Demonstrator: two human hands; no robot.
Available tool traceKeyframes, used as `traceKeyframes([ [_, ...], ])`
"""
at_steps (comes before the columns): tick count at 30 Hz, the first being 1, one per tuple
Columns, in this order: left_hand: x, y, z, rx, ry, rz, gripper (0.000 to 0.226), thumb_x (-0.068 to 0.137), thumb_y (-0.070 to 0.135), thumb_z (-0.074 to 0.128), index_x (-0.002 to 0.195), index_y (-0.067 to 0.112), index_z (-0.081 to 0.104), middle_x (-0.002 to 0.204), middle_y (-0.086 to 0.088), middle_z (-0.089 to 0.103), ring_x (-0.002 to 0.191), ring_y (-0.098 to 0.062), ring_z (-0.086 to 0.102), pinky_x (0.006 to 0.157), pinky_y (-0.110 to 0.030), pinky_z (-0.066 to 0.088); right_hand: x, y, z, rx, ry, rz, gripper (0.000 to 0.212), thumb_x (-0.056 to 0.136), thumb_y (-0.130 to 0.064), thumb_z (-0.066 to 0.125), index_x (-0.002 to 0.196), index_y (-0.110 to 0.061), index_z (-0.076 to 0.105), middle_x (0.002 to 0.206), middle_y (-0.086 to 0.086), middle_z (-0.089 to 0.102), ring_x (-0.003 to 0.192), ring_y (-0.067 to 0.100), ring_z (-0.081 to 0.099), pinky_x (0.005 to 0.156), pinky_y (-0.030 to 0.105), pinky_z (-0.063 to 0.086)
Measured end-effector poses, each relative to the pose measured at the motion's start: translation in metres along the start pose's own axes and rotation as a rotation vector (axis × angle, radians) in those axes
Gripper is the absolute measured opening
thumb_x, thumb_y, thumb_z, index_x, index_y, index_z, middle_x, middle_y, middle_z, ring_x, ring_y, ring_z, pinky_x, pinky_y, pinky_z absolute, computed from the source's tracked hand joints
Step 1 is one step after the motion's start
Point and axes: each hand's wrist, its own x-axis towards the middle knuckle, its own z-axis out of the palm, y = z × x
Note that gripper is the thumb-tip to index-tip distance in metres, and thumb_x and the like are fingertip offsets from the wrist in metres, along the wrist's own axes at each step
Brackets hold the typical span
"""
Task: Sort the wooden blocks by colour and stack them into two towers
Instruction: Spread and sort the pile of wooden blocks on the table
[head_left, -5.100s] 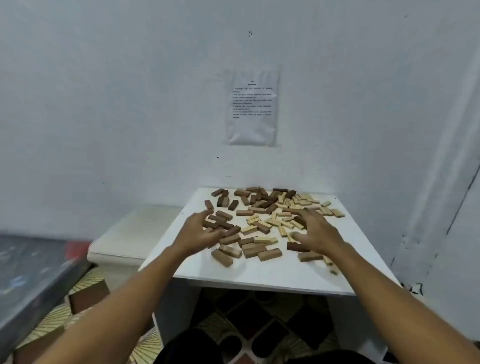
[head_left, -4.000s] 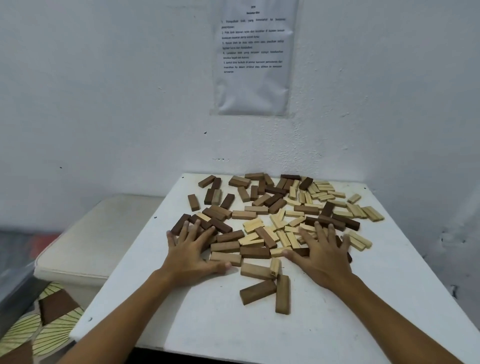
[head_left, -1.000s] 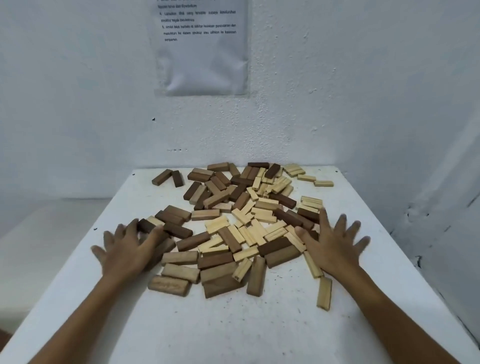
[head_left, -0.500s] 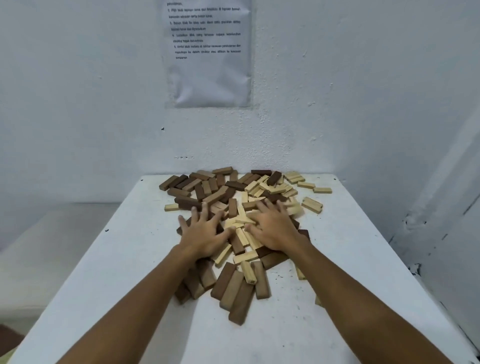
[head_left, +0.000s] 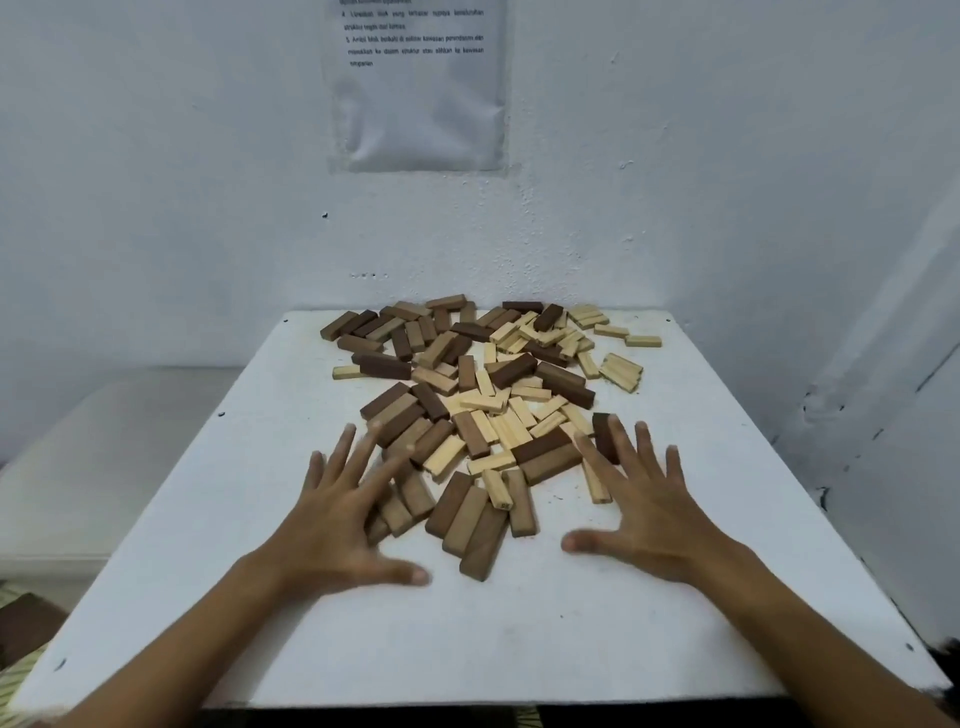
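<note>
On table (head_left: 519, 639), spread hands flank loose blocks (head_left: 483, 410).

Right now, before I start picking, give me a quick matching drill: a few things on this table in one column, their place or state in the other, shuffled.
Things:
1. left hand
2. right hand
3. pale blocks
4. printed sheet

Places or states:
A. on the wall behind the table
B. spread open at the pile's right edge
C. small cluster near the far right corner
D. spread open at the pile's left edge

Pairs: 1-D, 2-B, 3-C, 4-A
</note>
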Motion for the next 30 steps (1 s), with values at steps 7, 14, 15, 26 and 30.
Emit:
traceKeyframes([
  [7, 0.044, 0.024, 0.007, -0.201, 0.112, -0.158, 0.109, 0.053, 0.098, 0.040, 0.146, 0.042, 0.036, 0.160, 0.010, 0.016, 0.150, -0.024, -0.007, 0.121, -0.051, 0.004, 0.055, -0.044, 0.004, 0.122, 0.279, 0.213, 0.086, 0.084, -0.078, -0.001, 0.147, -0.031, 0.035, 0.160, 0.009, 0.021, 0.145, 0.044, 0.007, 0.117, 0.056, 0.008],
  [14, 0.094, 0.010, -0.005, -0.345, 0.470, -0.236, 0.049, 0.087, 0.056, 0.044, 0.097, 0.021, 0.076, 0.099, 0.007, 0.070, 0.095, -0.010, 0.056, 0.101, -0.044, 0.041, 0.103, -0.062, -0.013, 0.262, 0.454, 0.145, 0.045, 0.101, -0.040, 0.041, 0.133, -0.012, 0.057, 0.152, 0.011, 0.038, 0.144, 0.032, 0.024, 0.111, 0.046, 0.031],
  [15, 0.103, 0.006, -0.007, -0.298, 0.456, -0.254, 0.049, 0.087, 0.058, 0.043, 0.096, 0.021, 0.076, 0.096, 0.005, 0.071, 0.092, -0.012, 0.058, 0.094, -0.044, 0.046, 0.110, -0.064, -0.017, 0.294, 0.432, 0.099, 0.043, 0.101, -0.038, 0.043, 0.134, -0.013, 0.056, 0.153, 0.011, 0.036, 0.142, 0.029, 0.027, 0.110, 0.045, 0.032],
  [26, 0.067, -0.008, -0.034, -0.105, 0.128, 0.265, 0.102, 0.061, 0.090, 0.052, 0.143, 0.030, 0.044, 0.157, 0.002, 0.029, 0.149, -0.020, 0.010, 0.119, -0.058, 0.009, 0.062, -0.061, -0.046, 0.100, 0.059, -0.436, 0.114, 0.058, -0.095, 0.040, 0.153, -0.044, 0.002, 0.162, -0.009, -0.011, 0.148, 0.014, -0.015, 0.117, 0.050, -0.005],
  [30, 0.036, -0.007, -0.012, 0.099, 0.024, 0.238, 0.133, 0.047, 0.099, 0.047, 0.155, 0.026, 0.020, 0.164, 0.002, -0.003, 0.149, -0.019, -0.018, 0.116, -0.060, -0.008, 0.037, -0.042, -0.022, -0.117, -0.051, -0.420, 0.126, 0.055, -0.093, 0.051, 0.148, -0.044, -0.020, 0.152, -0.008, -0.039, 0.134, 0.016, -0.046, 0.110, 0.049, -0.026],
])
